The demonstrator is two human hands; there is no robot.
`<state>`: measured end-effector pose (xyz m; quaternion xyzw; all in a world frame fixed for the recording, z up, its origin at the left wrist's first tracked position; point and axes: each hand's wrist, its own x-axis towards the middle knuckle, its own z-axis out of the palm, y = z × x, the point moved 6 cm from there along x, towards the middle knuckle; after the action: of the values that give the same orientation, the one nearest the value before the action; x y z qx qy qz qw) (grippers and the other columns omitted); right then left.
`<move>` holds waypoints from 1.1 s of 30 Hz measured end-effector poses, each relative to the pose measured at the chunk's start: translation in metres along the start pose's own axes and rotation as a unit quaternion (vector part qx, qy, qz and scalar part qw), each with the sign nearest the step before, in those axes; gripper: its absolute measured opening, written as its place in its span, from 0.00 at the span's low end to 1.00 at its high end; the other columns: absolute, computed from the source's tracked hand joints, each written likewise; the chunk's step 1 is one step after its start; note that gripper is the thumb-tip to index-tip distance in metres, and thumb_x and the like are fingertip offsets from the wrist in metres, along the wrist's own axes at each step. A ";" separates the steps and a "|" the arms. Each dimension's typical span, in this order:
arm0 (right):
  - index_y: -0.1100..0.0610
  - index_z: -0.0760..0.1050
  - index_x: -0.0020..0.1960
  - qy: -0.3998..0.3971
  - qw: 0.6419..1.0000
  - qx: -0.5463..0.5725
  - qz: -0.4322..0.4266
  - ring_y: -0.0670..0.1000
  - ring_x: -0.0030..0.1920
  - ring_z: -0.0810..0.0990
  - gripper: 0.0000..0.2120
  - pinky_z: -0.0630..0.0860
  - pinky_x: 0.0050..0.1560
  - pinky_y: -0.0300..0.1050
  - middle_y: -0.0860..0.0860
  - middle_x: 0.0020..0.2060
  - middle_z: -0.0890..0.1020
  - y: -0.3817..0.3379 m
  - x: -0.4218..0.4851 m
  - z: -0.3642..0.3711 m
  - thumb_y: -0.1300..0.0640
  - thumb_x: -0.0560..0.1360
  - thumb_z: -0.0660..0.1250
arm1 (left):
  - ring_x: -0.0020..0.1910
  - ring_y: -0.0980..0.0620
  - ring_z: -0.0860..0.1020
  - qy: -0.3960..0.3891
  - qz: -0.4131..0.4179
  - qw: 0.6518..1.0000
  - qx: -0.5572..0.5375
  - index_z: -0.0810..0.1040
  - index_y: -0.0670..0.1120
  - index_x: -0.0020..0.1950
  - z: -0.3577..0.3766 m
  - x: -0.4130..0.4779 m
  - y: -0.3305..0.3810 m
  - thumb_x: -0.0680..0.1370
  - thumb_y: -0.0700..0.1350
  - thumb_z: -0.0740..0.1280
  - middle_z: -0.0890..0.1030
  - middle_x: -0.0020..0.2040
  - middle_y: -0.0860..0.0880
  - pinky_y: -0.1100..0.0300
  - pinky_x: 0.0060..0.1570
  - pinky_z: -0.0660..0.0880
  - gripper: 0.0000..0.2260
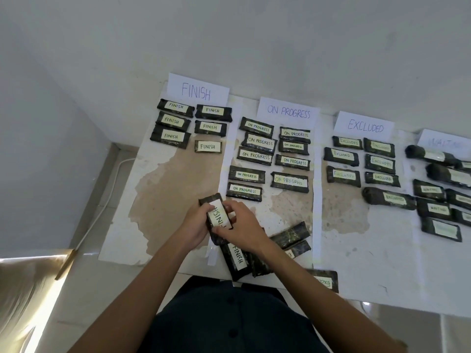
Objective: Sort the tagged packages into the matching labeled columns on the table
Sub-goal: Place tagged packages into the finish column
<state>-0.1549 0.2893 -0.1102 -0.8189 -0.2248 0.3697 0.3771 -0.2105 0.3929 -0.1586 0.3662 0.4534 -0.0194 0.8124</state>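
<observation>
Both hands held one package tagged FINISH [219, 216] just above the near middle of the table [356, 263]. The left hand [195, 225] wrapped its left edge and the right hand [242, 226] closed over its right side, so each grip was pinching the same package.

The package hung nearer the ON PROGRESS rows [244, 191] than the FINISH sign [197, 90]. Set straight down, it would probably have landed in the wrong column or nudged those near rows askew. Its tag also ran lengthwise toward the person, so it needed a turn to match the sorted ones. The unsorted pile [288, 238] lay right under the right forearm. A careless sweep could have dragged pieces off the near edge, where an EXCLUDED-tagged package [323, 280] already sat close to the rim.

A second dark piece seemed to sit beneath the held one, but the fingers hid whether it was being gripped too. The far-right sign [444, 142] was blurred and cut off, and its packages' tags were hard to read. Some pile tags faced away.
</observation>
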 end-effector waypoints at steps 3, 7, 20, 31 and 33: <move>0.52 0.66 0.67 0.020 0.996 0.079 0.048 0.48 0.48 0.80 0.26 0.76 0.40 0.33 0.45 0.49 0.76 0.005 0.001 -0.005 0.61 0.72 0.70 | 0.45 0.46 0.80 0.025 0.047 0.996 0.067 0.72 0.39 0.58 0.003 0.000 0.003 0.77 0.34 0.61 0.79 0.52 0.39 0.55 0.42 0.78 0.10; 0.52 0.67 0.65 0.034 0.984 0.139 0.105 0.47 0.46 0.80 0.22 0.76 0.41 0.37 0.46 0.47 0.78 0.008 0.010 -0.009 0.61 0.73 0.69 | 0.46 0.49 0.80 0.021 0.091 0.982 0.166 0.73 0.42 0.62 -0.002 -0.001 0.016 0.77 0.36 0.65 0.80 0.53 0.43 0.59 0.40 0.78 0.14; 0.62 0.74 0.57 0.078 0.956 0.234 0.161 0.49 0.34 0.81 0.09 0.79 0.35 0.38 0.54 0.42 0.80 -0.007 0.068 -0.005 0.65 0.77 0.64 | 0.57 0.45 0.70 -0.002 0.335 0.648 0.684 0.65 0.47 0.72 -0.009 0.016 0.073 0.67 0.48 0.75 0.70 0.63 0.45 0.51 0.56 0.71 0.36; 0.57 0.71 0.63 0.141 0.967 0.139 0.160 0.51 0.48 0.78 0.17 0.71 0.39 0.37 0.53 0.51 0.78 -0.008 0.116 -0.027 0.59 0.75 0.65 | 0.60 0.42 0.70 -0.040 0.348 0.525 0.776 0.69 0.44 0.67 0.012 0.101 0.123 0.69 0.34 0.70 0.74 0.63 0.44 0.49 0.59 0.70 0.27; 0.57 0.72 0.62 0.150 0.969 0.124 0.155 0.50 0.48 0.77 0.16 0.71 0.39 0.36 0.52 0.50 0.77 -0.007 0.120 -0.034 0.60 0.75 0.65 | 0.60 0.42 0.70 -0.051 0.353 0.505 0.786 0.69 0.44 0.67 0.017 0.112 0.126 0.70 0.33 0.69 0.74 0.63 0.44 0.50 0.60 0.70 0.27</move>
<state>-0.0543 0.3556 -0.1421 -0.8365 0.0117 0.3221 0.4432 -0.0863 0.5084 -0.1644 0.9825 0.0434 -0.0979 0.1525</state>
